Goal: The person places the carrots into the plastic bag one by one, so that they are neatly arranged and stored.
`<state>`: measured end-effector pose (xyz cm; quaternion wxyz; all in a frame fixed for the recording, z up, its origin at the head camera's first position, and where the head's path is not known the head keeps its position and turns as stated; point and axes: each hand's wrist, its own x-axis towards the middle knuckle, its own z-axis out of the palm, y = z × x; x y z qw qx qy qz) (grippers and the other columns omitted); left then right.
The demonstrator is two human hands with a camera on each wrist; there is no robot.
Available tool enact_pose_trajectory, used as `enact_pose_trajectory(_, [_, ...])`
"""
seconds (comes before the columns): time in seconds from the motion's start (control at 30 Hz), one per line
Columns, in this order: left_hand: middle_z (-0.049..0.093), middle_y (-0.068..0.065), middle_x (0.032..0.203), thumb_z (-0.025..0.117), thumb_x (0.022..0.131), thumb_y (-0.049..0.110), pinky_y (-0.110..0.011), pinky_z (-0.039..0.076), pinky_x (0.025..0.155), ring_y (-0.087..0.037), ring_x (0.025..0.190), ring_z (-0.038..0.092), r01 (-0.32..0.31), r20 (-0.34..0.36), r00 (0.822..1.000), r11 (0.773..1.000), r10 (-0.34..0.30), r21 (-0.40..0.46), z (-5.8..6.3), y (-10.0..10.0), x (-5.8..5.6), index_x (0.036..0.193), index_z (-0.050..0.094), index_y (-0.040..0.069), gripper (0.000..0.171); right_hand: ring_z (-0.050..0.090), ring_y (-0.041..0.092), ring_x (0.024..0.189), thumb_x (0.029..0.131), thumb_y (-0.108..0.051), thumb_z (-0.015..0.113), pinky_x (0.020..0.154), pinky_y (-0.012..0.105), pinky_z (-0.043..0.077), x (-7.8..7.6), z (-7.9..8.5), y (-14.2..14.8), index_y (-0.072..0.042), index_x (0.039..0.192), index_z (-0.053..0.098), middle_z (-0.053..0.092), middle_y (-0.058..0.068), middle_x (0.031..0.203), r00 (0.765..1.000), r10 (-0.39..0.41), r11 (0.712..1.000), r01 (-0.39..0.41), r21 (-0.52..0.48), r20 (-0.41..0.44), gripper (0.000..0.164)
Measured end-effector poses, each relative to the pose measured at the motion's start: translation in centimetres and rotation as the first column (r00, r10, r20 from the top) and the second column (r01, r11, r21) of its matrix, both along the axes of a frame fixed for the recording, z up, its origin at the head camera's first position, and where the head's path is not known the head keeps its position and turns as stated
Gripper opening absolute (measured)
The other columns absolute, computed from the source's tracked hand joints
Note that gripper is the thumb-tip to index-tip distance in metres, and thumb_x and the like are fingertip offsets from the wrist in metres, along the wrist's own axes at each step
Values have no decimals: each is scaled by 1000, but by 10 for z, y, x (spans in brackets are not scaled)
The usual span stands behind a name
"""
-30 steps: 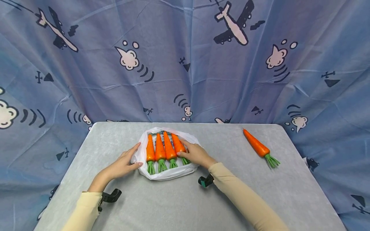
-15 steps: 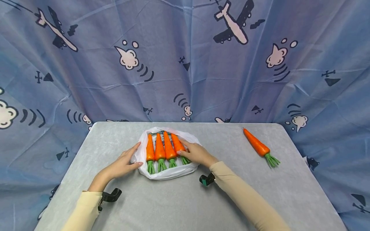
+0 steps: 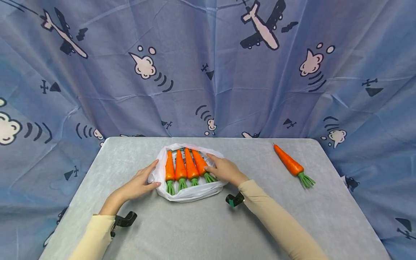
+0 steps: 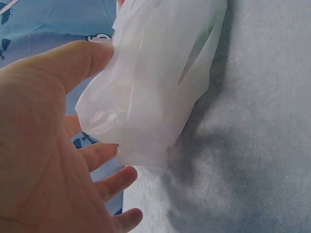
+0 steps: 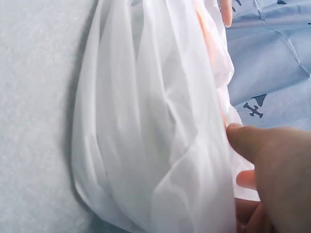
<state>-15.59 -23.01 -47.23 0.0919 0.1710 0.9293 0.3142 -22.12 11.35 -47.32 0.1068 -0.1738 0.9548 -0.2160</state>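
Observation:
A white plastic bag (image 3: pixel 191 196) lies with its mouth spread wide. Inside it several carrots stand side by side, green tops toward me. My left hand (image 3: pixel 138 186) is at the bag's left side, fingers spread, with the thumb (image 4: pixel 99 56) against the plastic in the left wrist view. At the opposite side, my right hand (image 3: pixel 229 171) reaches over the bag's rim, loosely extended. Its thumb tip is right by the lower end of the rightmost carrot (image 3: pixel 200 161). Folds of plastic hide part of the right fingers in the right wrist view.
One more carrot (image 3: pixel 289 161) lies outside the bag at the right of the grey table (image 3: pixel 182 231), its green top toward the front right. A blue curtain (image 3: pixel 182 72) printed with planes hangs behind the table's back edge.
My right hand has drawn slightly right, off the rightmost carrot's body toward the bag's rim. That carrot's green top now shows more. The left hand has stayed put.

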Motion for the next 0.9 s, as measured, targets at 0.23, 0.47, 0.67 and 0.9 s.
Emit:
enact_pose_trajectory(0.23, [29, -26, 160, 64, 95, 36, -69, 29, 111, -52, 140, 33, -1, 4, 1000, 1000, 1, 11, 0, 1, 0, 159, 17, 9, 84, 67, 33, 110, 97, -42, 59, 88, 52, 56, 4, 11, 3, -23, 155, 36, 65, 16, 134, 999, -37, 996, 38, 83, -20, 65])
enact_pose_trajectory(0.47, [29, -27, 159, 65, 94, 36, -70, 28, 112, -53, 140, 33, 0, -1, 1000, 1000, 0, 13, -1, 0, 0, 159, 18, 9, 84, 55, 14, 62, 94, -28, 66, 56, 28, 43, 8, 18, 9, -18, 155, 35, 72, 6, 81, 1000, 25, 996, -26, 82, 15, 69])
enact_pose_trajectory(0.67, [30, -27, 159, 64, 94, 37, -70, 29, 111, -54, 140, 33, -6, -3, 1000, 1000, 6, 7, -2, -1, 0, 159, 18, 10, 84, 46, 11, 54, 94, -26, 67, 52, 24, 33, 12, 17, 16, -15, 154, 36, 55, -4, 61, 996, 83, 996, -84, 27, 39, 69])
enact_pose_trajectory(0.9, [31, -26, 159, 64, 94, 38, -69, 29, 111, -53, 140, 34, -7, -6, 1000, 1000, 7, 7, -5, -1, -1, 159, 18, 11, 84, 46, 13, 58, 93, -27, 68, 53, 25, 34, 15, 20, 21, -17, 154, 37, 52, -1, 66, 997, 78, 995, -77, 56, -5, 69])
